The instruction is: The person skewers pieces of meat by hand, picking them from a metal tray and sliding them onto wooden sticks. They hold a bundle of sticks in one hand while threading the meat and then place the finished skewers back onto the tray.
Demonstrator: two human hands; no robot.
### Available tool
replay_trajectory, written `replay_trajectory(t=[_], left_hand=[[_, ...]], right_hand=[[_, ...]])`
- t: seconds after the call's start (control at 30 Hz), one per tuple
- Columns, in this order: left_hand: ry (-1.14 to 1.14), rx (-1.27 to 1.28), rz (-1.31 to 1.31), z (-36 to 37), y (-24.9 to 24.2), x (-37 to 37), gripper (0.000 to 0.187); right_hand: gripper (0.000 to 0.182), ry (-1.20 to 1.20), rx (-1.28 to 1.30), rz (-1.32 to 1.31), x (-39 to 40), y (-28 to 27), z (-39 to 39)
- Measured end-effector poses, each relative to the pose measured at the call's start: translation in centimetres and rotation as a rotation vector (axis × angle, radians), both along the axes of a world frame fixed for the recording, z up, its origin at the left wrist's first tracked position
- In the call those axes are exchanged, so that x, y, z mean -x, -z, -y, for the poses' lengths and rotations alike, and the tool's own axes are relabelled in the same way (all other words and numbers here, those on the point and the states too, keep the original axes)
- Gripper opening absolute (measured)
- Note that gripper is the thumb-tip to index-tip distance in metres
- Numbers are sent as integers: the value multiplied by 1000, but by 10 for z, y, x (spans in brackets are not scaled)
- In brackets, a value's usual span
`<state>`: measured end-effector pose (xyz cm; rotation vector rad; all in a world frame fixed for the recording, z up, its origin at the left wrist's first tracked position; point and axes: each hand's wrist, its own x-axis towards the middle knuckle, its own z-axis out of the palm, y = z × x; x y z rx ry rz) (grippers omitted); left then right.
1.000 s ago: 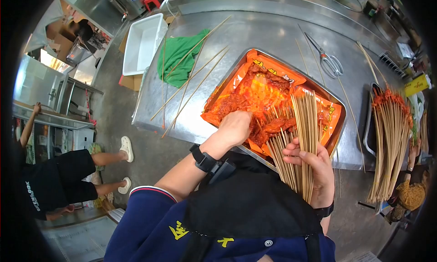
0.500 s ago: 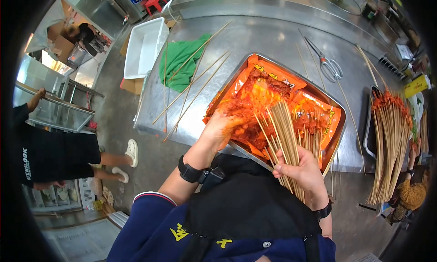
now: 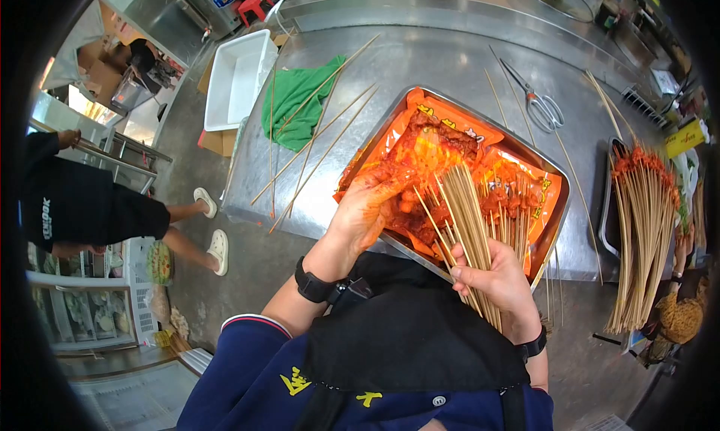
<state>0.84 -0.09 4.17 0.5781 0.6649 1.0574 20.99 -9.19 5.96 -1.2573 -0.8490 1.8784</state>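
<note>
A metal tray (image 3: 566,206) holds orange printed plastic bags (image 3: 465,124) and red-sauced pieces of meat (image 3: 409,206). My left hand (image 3: 360,206), smeared with red sauce, reaches over the tray's left side. Its fingers are bent together at the sauced meat, and what lies between them is hidden in the sauce. My right hand (image 3: 495,277) is wrapped round a thick bundle of bamboo skewers (image 3: 469,214) at the tray's near edge, their upper ends over the meat. To the right of that bundle, several skewers with sauced meat (image 3: 517,199) lie in the tray.
Scissors (image 3: 541,105), a green cloth (image 3: 300,105) and loose skewers (image 3: 330,157) lie on the steel table (image 3: 420,56). A large bunch of loaded skewers (image 3: 645,236) rests at the right. A white bin (image 3: 238,79) stands left; a person (image 3: 97,206) is beyond it.
My left hand has shifted slightly at the meat, its fingers drawn closer together. The right hand keeps its hold on the skewers. The person at the left has stepped and turned.
</note>
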Motion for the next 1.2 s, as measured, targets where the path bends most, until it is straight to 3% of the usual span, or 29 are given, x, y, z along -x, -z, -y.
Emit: replay_trajectory(t=[0.13, 0.2, 0.43, 0.6, 0.77, 0.97, 1.03, 1.2], left_hand=[[67, -40, -54, -2, 4, 5, 30], [36, -16, -122, -1, -2, 2, 20], [53, 87, -15, 4, 8, 5, 22], [260, 173, -16, 16, 13, 2, 22], [286, 163, 8, 21, 17, -5, 22], [369, 134, -29, 15, 20, -6, 21], [286, 125, -68, 15, 22, -9, 21], [266, 67, -286, 9, 12, -23, 16]], right_hand=[[20, -2, 3, 16, 1, -1, 0], [20, -5, 8, 21, 1, 0, 0], [19, 56, 43, 28, 4, -2, -1], [18, 48, 30, 24, 0, 2, 1], [19, 59, 42, 20, 0, 2, 1], [20, 85, -14, 37, 2, 5, 3], [22, 105, -278, 204, 1, 12, 4], [27, 60, -68, 51, -8, -10, 3]])
